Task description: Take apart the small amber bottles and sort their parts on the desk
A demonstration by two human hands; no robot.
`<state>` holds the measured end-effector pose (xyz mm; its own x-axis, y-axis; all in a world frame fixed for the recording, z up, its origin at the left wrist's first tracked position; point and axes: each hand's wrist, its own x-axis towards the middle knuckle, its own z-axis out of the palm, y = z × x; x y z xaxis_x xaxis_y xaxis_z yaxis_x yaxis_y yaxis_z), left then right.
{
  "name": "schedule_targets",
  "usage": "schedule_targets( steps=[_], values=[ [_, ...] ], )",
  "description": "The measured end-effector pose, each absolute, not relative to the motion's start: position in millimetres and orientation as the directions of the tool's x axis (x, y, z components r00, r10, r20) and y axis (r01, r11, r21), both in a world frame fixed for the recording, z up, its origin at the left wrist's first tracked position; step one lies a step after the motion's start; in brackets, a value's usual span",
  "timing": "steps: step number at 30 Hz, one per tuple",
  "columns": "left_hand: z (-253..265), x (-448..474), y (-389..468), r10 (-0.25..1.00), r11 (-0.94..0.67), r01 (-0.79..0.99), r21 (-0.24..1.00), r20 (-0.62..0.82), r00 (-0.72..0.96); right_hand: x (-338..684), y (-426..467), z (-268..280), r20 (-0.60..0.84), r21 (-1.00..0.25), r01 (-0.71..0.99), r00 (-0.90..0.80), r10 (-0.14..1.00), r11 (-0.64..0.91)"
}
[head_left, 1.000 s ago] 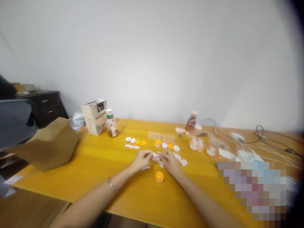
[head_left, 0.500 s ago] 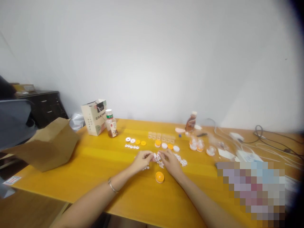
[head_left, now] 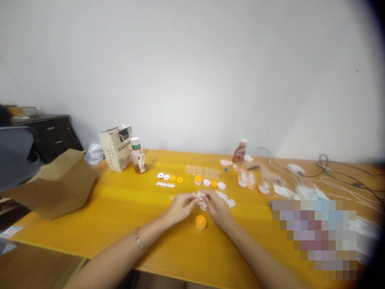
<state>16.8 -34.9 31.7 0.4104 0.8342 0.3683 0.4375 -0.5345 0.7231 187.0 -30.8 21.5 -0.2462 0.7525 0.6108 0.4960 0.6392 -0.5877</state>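
Observation:
My left hand (head_left: pixel 182 206) and my right hand (head_left: pixel 218 206) meet fingertip to fingertip above the table, thumbs and fingers pinched. Whatever they hold is too small to make out. Just behind and between the fingertips lie small white openwork plastic pieces (head_left: pixel 202 205). More white openwork pieces (head_left: pixel 226 199) spread out to the right of my right hand. Nearer to me, between my wrists, sits a round orange dome-shaped part (head_left: pixel 201 222) on a pale base.
Beyond my hands are a row of orange and white caps (head_left: pixel 213 183), clear cups (head_left: pixel 204 172), ring discs (head_left: pixel 173 178) and small white parts (head_left: pixel 165 184). A drink bottle (head_left: pixel 138 156) and paper bag (head_left: pixel 116 148) stand left; clear domed pieces (head_left: pixel 246 180) and cables (head_left: pixel 339 172) lie right.
The whole view has shifted slightly. My hands stay together over the white pieces, with the fingers a little rearranged. The orange dome part stays on the table.

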Motion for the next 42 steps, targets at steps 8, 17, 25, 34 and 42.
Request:
schedule_targets(
  steps=[8,17,25,34,42],
  values=[
    [42.1,4.3,-45.1,0.682,-0.711,0.484,0.51,0.334,0.651,258.3,9.6,34.0,0.306,-0.74,0.646,0.08,0.949,0.184],
    [36.2,1.6,-43.2,0.605,-0.776,0.459,0.432,0.305,0.736,269.8,12.1,24.0,0.1,-0.737,0.658,-0.12,0.988,0.154],
    [31.8,5.4,-43.2,0.614,-0.769,0.487,0.413,0.268,0.742,268.4,10.8,21.8,0.071,-0.742,0.653,-0.153,0.986,0.155],
    [27.9,8.5,-43.1,0.614,-0.776,0.495,0.39,0.289,0.735,258.3,-3.8,46.2,0.263,-0.6,0.751,-0.139,0.955,0.275],
    [22.8,9.8,-43.5,0.627,-0.77,0.534,0.349,0.263,0.733,205.4,-51.4,46.4,0.081,-0.613,0.568,-0.646,0.759,0.549]
  ],
)
